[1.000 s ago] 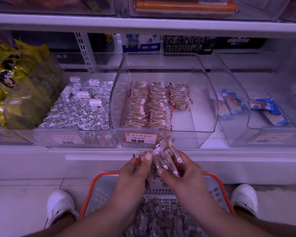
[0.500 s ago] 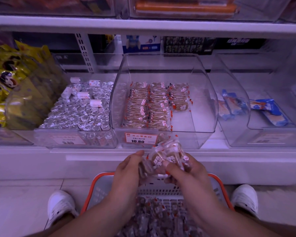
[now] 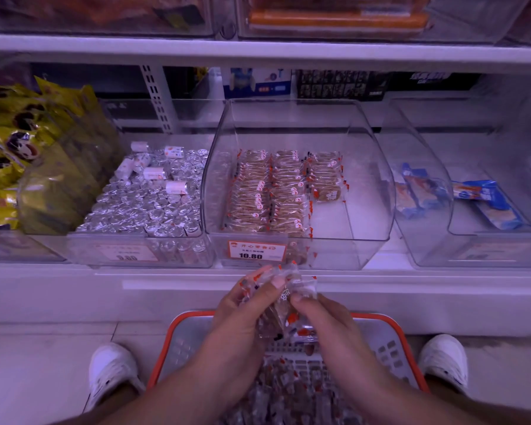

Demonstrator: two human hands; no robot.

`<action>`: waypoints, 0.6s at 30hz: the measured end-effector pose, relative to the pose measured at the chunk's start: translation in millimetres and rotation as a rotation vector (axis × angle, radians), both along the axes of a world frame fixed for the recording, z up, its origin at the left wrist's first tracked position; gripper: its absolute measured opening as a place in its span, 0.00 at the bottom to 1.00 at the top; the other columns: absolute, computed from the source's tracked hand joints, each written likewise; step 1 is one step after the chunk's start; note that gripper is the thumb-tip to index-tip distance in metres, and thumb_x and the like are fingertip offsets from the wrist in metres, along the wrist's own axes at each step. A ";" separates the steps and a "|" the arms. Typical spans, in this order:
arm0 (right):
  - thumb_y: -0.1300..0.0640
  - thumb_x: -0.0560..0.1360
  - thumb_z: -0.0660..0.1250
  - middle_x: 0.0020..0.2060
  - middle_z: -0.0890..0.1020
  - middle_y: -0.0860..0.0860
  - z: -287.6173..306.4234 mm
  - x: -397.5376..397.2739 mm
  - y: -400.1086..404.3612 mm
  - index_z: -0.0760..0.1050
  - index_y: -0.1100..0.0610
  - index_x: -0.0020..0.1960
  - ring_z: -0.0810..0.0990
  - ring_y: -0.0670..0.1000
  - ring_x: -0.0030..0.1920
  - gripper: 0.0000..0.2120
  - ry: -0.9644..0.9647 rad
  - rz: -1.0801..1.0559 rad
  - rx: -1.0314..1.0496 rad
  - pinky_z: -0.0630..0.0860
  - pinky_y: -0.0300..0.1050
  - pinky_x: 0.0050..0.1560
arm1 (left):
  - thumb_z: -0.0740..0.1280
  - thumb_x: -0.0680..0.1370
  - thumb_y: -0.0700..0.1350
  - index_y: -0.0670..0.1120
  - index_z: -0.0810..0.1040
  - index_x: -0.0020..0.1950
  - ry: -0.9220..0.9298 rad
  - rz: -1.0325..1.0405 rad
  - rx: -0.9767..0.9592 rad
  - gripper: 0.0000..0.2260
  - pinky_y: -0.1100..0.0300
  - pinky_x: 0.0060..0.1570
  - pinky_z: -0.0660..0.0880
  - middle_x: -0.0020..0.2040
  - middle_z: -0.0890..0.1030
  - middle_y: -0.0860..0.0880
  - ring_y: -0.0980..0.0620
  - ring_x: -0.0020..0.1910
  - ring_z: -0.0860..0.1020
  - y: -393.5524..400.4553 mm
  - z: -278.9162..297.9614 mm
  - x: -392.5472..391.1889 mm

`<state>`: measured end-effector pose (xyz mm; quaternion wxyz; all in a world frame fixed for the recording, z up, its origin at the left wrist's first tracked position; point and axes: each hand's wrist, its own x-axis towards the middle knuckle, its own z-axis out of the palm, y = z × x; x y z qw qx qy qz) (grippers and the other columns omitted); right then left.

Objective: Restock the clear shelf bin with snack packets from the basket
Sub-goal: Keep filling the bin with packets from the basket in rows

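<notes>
1. White shop shelving (image 3: 258, 52) fills the far side, with a row of see-through bins on the lower shelf and pale floor tiles below.
2. Both hands meet just above the far end of the orange-rimmed basket (image 3: 390, 325), which stands on the floor between two white shoes.
3. The left hand (image 3: 242, 314) and the right hand (image 3: 322, 317) share one bunch of snack packets (image 3: 284, 305); each grip is clamped on it, fingers curled round the wrappers from either side. How many packets are in the bunch I cannot tell.
4. That bunch sits between the two grips, near the front lip of the clear shelf bin (image 3: 377, 179) but outside it.
5. Inside the bin are three rows of the same packets: two long rows at left, one short row at right, its right side bare.
6. More packets lie heaped in the basket, too many to count.
7. One orange price tag (image 3: 256, 250) reading 10.80 is on the bin's front.
</notes>
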<state>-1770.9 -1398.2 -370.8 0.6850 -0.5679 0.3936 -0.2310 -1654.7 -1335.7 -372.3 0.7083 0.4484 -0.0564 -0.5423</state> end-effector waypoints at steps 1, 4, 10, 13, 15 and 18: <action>0.43 0.70 0.64 0.40 0.85 0.40 -0.5 -0.3 -0.9 0.83 0.46 0.45 0.82 0.37 0.41 0.12 0.042 0.022 -0.064 0.71 0.26 0.37 | 0.75 0.69 0.41 0.38 0.77 0.65 0.009 -0.005 -0.005 0.26 0.45 0.63 0.75 0.60 0.82 0.37 0.39 0.58 0.81 0.5 0.6 2.3; 0.52 0.75 0.71 0.37 0.84 0.46 -2.0 1.9 -4.1 0.80 0.52 0.47 0.80 0.40 0.37 0.04 0.024 0.020 -0.143 0.72 0.32 0.35 | 0.76 0.67 0.39 0.42 0.79 0.64 -0.033 -0.003 0.040 0.25 0.47 0.55 0.77 0.57 0.84 0.40 0.41 0.52 0.83 0.4 0.0 9.5; 0.48 0.70 0.72 0.39 0.84 0.57 -1.8 -0.7 -14.5 0.82 0.51 0.53 0.79 0.47 0.35 0.13 -0.079 0.029 0.015 0.73 0.41 0.32 | 0.76 0.63 0.40 0.41 0.83 0.56 -0.100 0.019 0.134 0.22 0.52 0.36 0.82 0.47 0.86 0.39 0.45 0.37 0.84 0.2 1.9 17.2; 0.52 0.72 0.72 0.35 0.83 0.53 -3.9 -2.7 -23.2 0.83 0.55 0.48 0.79 0.48 0.36 0.08 -0.051 -0.098 0.080 0.73 0.40 0.31 | 0.77 0.61 0.42 0.43 0.85 0.51 -0.138 0.027 0.147 0.19 0.57 0.31 0.78 0.44 0.86 0.41 0.47 0.36 0.85 -0.1 3.9 19.7; 0.56 0.73 0.72 0.32 0.80 0.52 -3.6 -4.8 -28.3 0.83 0.58 0.45 0.77 0.49 0.35 0.06 -0.069 -0.159 0.135 0.72 0.40 0.32 | 0.78 0.63 0.41 0.43 0.84 0.54 -0.169 0.050 0.155 0.20 0.56 0.35 0.77 0.43 0.86 0.40 0.45 0.34 0.84 0.1 3.7 21.7; 0.54 0.68 0.73 0.33 0.81 0.54 1.4 -4.9 -25.1 0.84 0.60 0.44 0.78 0.49 0.33 0.10 -0.188 -0.122 0.300 0.72 0.41 0.33 | 0.79 0.65 0.44 0.46 0.80 0.59 -0.259 0.069 0.162 0.23 0.56 0.36 0.77 0.39 0.84 0.39 0.43 0.33 0.81 -0.2 0.3 18.9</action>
